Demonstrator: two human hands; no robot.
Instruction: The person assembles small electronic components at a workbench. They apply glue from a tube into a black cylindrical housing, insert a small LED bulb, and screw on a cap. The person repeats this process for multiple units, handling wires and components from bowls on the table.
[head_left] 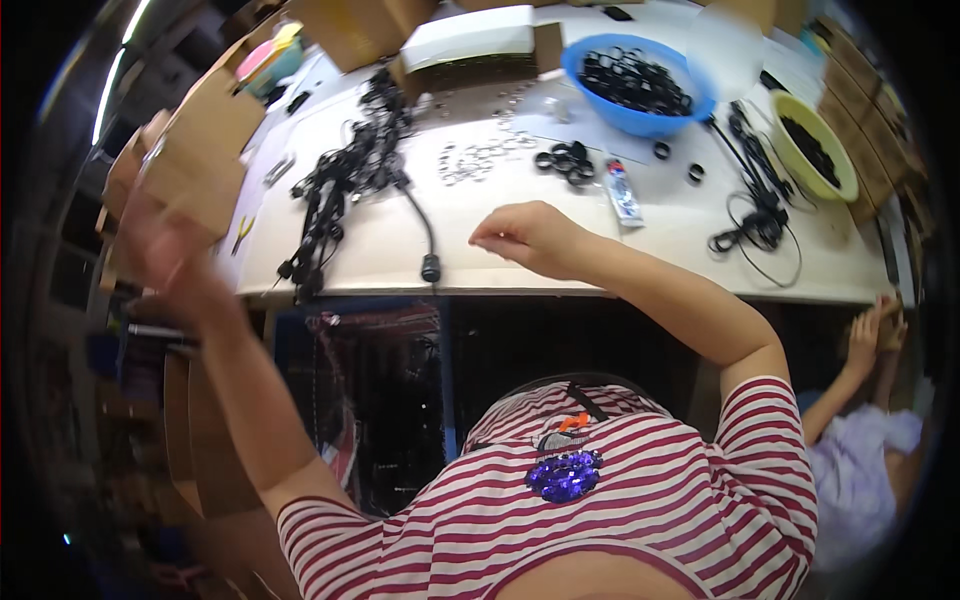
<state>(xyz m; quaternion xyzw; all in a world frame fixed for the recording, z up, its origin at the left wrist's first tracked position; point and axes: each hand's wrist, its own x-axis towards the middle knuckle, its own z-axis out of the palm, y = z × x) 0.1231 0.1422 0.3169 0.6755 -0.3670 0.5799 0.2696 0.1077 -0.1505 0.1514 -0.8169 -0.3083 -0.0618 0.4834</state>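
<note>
My left hand is raised at the far left, in front of an upright cardboard box. Motion smears its fingers, so their state and anything in them cannot be made out. Over the front of the table, my right hand has its fingers curled together in a pinch; whatever may be between them is hidden. Left of it a black cable with a round connector trails from a tangled heap of black cables. Beyond lie several small pale rings and a pile of black rings.
A blue basin of black rings stands at the back, a yellow-green bowl of black parts at the right. A tube, coiled cable and yellow-handled pliers lie on the table. Another person's hands show at the right.
</note>
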